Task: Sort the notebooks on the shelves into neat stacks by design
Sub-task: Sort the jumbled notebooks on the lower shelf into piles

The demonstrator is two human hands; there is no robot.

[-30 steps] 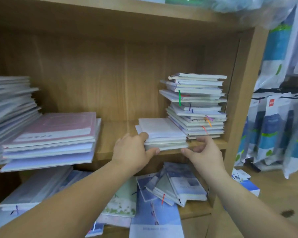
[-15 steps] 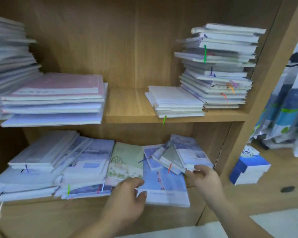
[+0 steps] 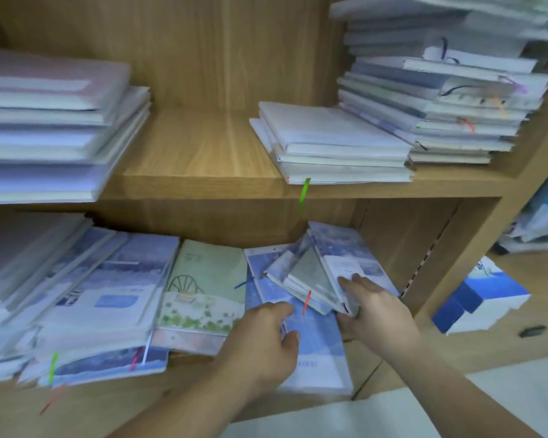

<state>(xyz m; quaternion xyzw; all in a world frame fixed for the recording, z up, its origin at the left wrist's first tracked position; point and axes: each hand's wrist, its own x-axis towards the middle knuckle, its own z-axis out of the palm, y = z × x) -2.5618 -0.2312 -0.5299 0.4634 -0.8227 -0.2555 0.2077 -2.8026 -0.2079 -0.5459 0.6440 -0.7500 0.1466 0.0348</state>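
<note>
On the lower shelf (image 3: 366, 361), a tilted heap of small notebooks (image 3: 310, 273) is lying just ahead of both hands, its long edges slanting away leftward atop a big blue notebook (image 3: 317, 343); the right hand (image 3: 374, 308) is clamping the heap's near corner, while the left hand (image 3: 266, 336) is curling over the blue cover's edge, its grip unclear.

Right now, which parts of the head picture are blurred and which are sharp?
Head view: motion blur smears the tall stack at upper right and the left piles; the wheel notebook, the fanned notebooks, the left hand and right hand are fairly sharp; light is soft, without glare.
</note>
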